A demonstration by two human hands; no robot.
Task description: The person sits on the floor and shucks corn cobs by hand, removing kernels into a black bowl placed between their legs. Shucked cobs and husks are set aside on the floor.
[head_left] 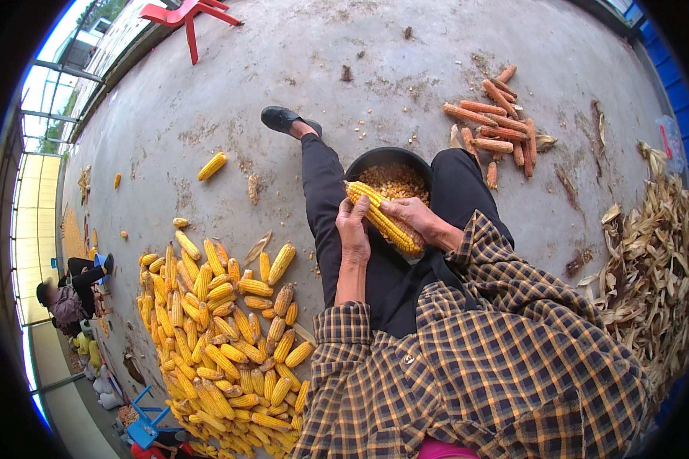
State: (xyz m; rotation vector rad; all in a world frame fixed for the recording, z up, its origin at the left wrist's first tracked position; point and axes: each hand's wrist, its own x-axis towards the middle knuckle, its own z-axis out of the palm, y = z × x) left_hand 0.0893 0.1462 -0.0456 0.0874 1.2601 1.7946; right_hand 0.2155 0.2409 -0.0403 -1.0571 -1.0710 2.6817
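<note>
Between both hands, above my lap, is a yellow ear of corn [387, 221], held at a slant. My left hand [354, 226] grips its left side near the upper end, thumb on the kernels. My right hand [414, 218] closes on its right side, and part of the ear is hidden behind the fingers. Some kernels look gone along the side by my right hand. A black bucket [373, 156] stands between my knees, with loose corn kernels [393, 179] inside; my hands and the ear cover its near part.
A large pile of yellow corn ears [218, 344] lies at left. Bare reddish cobs [499, 123] are heaped beyond my right knee. Dry husks [649, 275] are piled at right. A red plastic chair [178, 16] and a blue one [143, 430] stand farther off. Another person [72, 298] sits at far left.
</note>
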